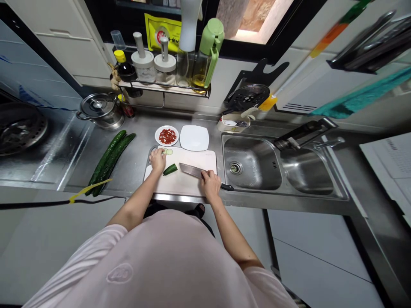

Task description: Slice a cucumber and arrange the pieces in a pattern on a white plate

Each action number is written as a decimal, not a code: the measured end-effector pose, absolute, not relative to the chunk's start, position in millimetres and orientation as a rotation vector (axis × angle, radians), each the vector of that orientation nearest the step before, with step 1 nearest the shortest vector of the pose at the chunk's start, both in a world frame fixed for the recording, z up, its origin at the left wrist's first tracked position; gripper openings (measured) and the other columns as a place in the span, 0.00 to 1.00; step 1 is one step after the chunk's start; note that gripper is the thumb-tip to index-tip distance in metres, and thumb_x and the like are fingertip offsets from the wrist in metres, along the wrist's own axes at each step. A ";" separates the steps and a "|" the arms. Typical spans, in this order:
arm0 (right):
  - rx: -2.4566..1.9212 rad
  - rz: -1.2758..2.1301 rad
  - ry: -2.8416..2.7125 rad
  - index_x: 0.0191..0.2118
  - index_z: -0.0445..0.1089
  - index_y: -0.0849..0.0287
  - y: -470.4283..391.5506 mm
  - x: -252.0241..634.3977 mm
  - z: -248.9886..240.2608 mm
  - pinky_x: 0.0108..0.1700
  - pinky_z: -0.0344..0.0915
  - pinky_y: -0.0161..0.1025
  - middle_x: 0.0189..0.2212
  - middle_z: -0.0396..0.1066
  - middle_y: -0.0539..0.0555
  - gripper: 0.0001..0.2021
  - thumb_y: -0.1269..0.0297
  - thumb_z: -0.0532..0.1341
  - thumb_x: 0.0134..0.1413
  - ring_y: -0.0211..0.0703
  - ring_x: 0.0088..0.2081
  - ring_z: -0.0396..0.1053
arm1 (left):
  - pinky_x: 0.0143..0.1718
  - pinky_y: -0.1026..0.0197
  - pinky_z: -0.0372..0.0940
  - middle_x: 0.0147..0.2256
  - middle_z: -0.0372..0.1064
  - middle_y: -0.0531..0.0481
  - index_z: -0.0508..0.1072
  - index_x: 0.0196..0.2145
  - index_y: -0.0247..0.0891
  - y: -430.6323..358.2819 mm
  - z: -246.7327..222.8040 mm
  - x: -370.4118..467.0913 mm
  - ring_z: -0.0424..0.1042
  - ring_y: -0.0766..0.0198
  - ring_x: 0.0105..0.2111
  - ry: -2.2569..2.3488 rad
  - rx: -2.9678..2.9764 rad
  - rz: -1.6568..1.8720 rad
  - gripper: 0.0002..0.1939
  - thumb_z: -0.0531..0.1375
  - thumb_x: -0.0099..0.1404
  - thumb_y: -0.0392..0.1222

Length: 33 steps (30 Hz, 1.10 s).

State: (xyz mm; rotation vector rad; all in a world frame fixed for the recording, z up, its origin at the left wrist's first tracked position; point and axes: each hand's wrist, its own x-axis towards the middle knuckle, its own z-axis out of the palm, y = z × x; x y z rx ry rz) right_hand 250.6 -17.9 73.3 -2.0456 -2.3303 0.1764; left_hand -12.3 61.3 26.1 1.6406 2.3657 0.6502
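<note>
On the white cutting board [192, 184], my left hand [157, 160] has its fingers curled down at the upper left, against pale cucumber slices [168, 151]; the slices under the fingertips are partly hidden. My right hand [211, 185] grips a kitchen knife [190, 170] with a broad blade and a black handle. Its blade lies low over the board, pointing left, apart from the slices. Between the two hands rests a short cut piece of cucumber [170, 170], dark green skin up.
Behind the board stand a plate of chopped red pieces [158, 140] and a white square plate [194, 137]. Whole cucumbers [111, 161] lie left, near a lidded steel pot [102, 112]. A double sink [253, 164] adjoins on the right. A shelf [167, 87] holds jars and bottles.
</note>
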 end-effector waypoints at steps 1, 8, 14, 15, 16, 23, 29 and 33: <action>-2.049 0.181 -2.336 0.52 0.66 0.51 -18.4 250.9 73.6 0.41 0.48 0.39 0.43 0.61 0.55 0.18 0.67 0.54 0.55 0.44 0.40 0.58 | 0.45 0.51 0.54 0.43 0.67 0.44 0.68 0.40 0.41 61.6 24.8 -12.7 0.60 0.51 0.47 2.358 1.640 0.674 0.09 0.56 0.60 0.38; -2.077 0.202 -2.340 0.52 0.65 0.51 -20.6 251.1 74.9 0.41 0.49 0.39 0.44 0.61 0.56 0.17 0.66 0.53 0.56 0.44 0.40 0.59 | 0.47 0.50 0.55 0.43 0.67 0.44 0.69 0.41 0.41 56.5 18.5 -16.2 0.60 0.50 0.46 2.292 1.640 0.906 0.11 0.56 0.59 0.37; -2.069 0.204 -2.331 0.52 0.65 0.52 -21.0 248.5 75.1 0.42 0.49 0.39 0.44 0.61 0.56 0.17 0.67 0.54 0.55 0.44 0.40 0.59 | 0.48 0.50 0.56 0.42 0.68 0.44 0.70 0.40 0.40 34.6 16.7 -16.4 0.63 0.52 0.44 2.206 1.669 1.035 0.10 0.54 0.60 0.39; -2.066 0.199 -2.326 0.51 0.65 0.52 -21.0 247.7 75.0 0.42 0.49 0.39 0.43 0.61 0.56 0.17 0.67 0.54 0.55 0.44 0.40 0.59 | 0.48 0.50 0.57 0.41 0.68 0.44 0.70 0.40 0.39 29.9 16.3 -15.9 0.63 0.52 0.44 2.181 1.679 1.047 0.10 0.54 0.61 0.39; -2.064 0.194 -2.320 0.51 0.65 0.52 -21.1 246.9 74.8 0.41 0.49 0.39 0.43 0.62 0.56 0.17 0.67 0.54 0.55 0.44 0.40 0.59 | 0.48 0.51 0.57 0.41 0.68 0.44 0.70 0.40 0.39 25.2 15.9 -15.3 0.64 0.53 0.43 2.158 1.688 1.059 0.10 0.54 0.61 0.40; -2.041 0.204 -2.285 0.52 0.65 0.53 -21.4 241.2 73.8 0.41 0.51 0.38 0.42 0.63 0.55 0.17 0.68 0.53 0.56 0.43 0.38 0.60 | 0.44 0.54 0.60 0.38 0.69 0.45 0.70 0.39 0.39 2.5 16.7 -8.5 0.66 0.56 0.40 2.059 1.714 1.126 0.10 0.53 0.63 0.41; -1.975 0.368 -2.241 0.53 0.64 0.53 -21.8 229.9 74.5 0.38 0.54 0.35 0.40 0.63 0.54 0.16 0.64 0.47 0.63 0.40 0.36 0.63 | 0.43 0.56 0.61 0.37 0.68 0.46 0.70 0.39 0.39 -3.7 22.5 -2.2 0.67 0.60 0.38 1.967 1.734 1.156 0.10 0.52 0.64 0.42; -1.924 0.497 -2.233 0.54 0.62 0.52 -22.6 217.4 79.1 0.36 0.56 0.33 0.42 0.63 0.53 0.17 0.60 0.44 0.65 0.38 0.37 0.65 | 0.44 0.57 0.62 0.37 0.68 0.46 0.69 0.39 0.39 -6.8 24.9 2.1 0.67 0.60 0.38 1.915 1.775 1.148 0.09 0.52 0.65 0.43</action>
